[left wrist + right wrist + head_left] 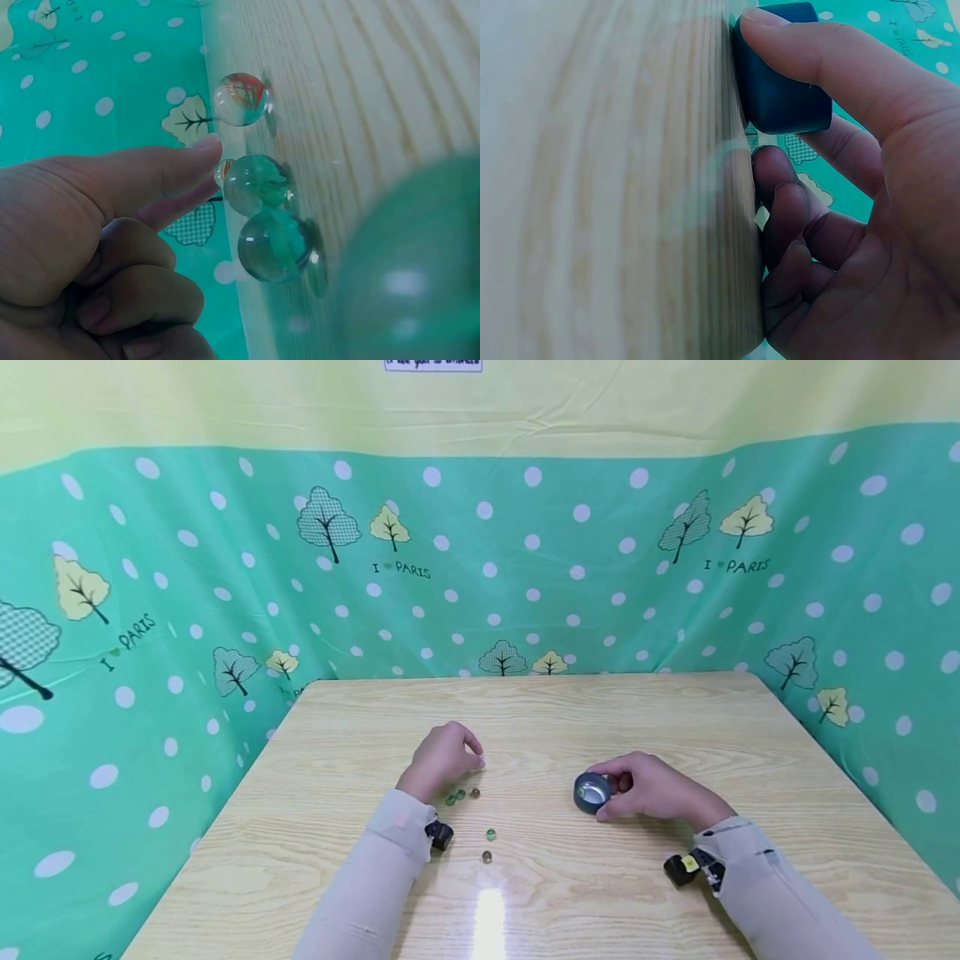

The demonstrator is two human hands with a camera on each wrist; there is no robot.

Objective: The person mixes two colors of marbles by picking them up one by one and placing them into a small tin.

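A pale wooden table (675, 727) stands before me, walled on three sides by a green cloth (525, 568) dotted white and printed with trees, with a yellow band above it.

My right hand (656, 789) rests on the right half of the table and holds a small dark blue cup (592, 792), tipped so its shiny inside faces left. My thumb (817, 52) lies curled over its side, with a finger behind it, so the cup is clamped between them; my other fingers are curled against the wood beneath.

My left hand (442, 758) lies left of centre, knuckles up, fingers bent down to the table. In the left wrist view my thumb (142, 176) and forefinger come together at their tips right by a marble (222, 172), mostly hidden; I cannot tell whether they pinch it.

Glass marbles (462, 796) lie just near of that hand: a close cluster of three, greenish, and two more (489, 845) a little nearer to me, between my sleeves. The cup is well apart from them, to their right.
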